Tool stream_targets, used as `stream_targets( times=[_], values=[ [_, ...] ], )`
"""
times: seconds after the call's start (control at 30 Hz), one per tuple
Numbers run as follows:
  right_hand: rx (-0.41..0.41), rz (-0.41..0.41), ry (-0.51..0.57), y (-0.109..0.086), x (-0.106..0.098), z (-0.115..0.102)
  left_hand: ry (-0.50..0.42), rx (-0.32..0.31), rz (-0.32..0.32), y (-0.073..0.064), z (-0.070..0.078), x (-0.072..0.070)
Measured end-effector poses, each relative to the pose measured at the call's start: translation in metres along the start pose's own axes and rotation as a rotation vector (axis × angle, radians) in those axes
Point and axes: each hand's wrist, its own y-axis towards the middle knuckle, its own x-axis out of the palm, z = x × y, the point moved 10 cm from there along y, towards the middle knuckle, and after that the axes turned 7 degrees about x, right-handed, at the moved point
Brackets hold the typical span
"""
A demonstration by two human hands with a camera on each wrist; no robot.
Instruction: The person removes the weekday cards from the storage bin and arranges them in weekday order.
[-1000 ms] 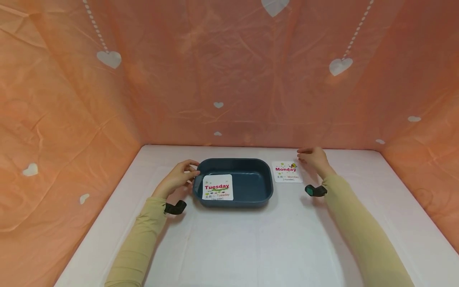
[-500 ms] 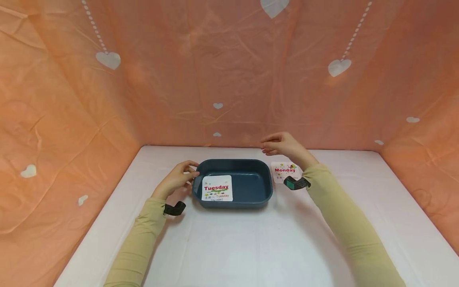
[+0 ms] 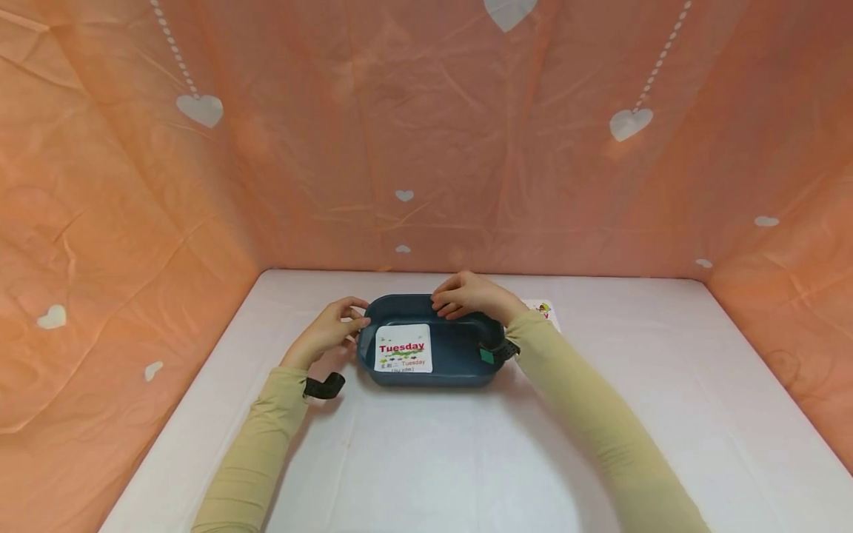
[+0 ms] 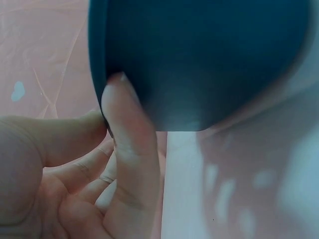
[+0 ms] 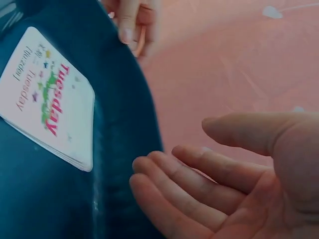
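A dark blue rectangular tray [image 3: 433,380] with rounded corners stands on the white table. My left hand [image 3: 325,334] pinches the rim at its left end; in the left wrist view the thumb and a finger [image 4: 130,124] lie on either side of that rim. Inside the tray, at the left, rests a stack of white cards [image 5: 60,94] with "Tuesday" on top. Over the tray's far right part hovers my right hand [image 3: 474,296], fingers loosely bent and nothing between them. Behind the right wrist a "Monday" card [image 3: 546,308] lies beside the tray, mostly hidden.
The white tabletop [image 3: 413,459] stretches in front of the tray and to both sides. Orange cloth with white hearts [image 3: 426,148] hangs behind the table and along its sides. Each wrist wears a small black camera [image 3: 325,386].
My right hand has moved left from beside the "Monday" card, up past the tray's right end, then down over the tray. The left hand keeps its grip on the rim.
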Motion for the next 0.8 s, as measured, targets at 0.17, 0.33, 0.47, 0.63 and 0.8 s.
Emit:
stream_targets(
  times=[0.17,0.33,0.47,0.63,0.8],
  values=[
    [0.065,-0.009,-0.085,0.011,0.016,0.006,0.004,0.005,0.000,0.000,0.000,0.000],
    [0.109,-0.008,-0.101,0.019,0.024,0.015,0.011,0.017,-0.004,0.000,0.001,0.000],
    [0.130,-0.026,-0.066,0.021,0.025,0.023,0.016,-0.001,-0.007,0.001,0.000,0.001],
    [0.155,-0.036,-0.051,0.022,0.025,0.030,0.016,-0.004,-0.009,0.000,0.002,0.002],
    [0.181,-0.039,-0.002,0.023,0.026,0.033,0.026,-0.002,-0.005,-0.002,0.004,0.001]
  ],
)
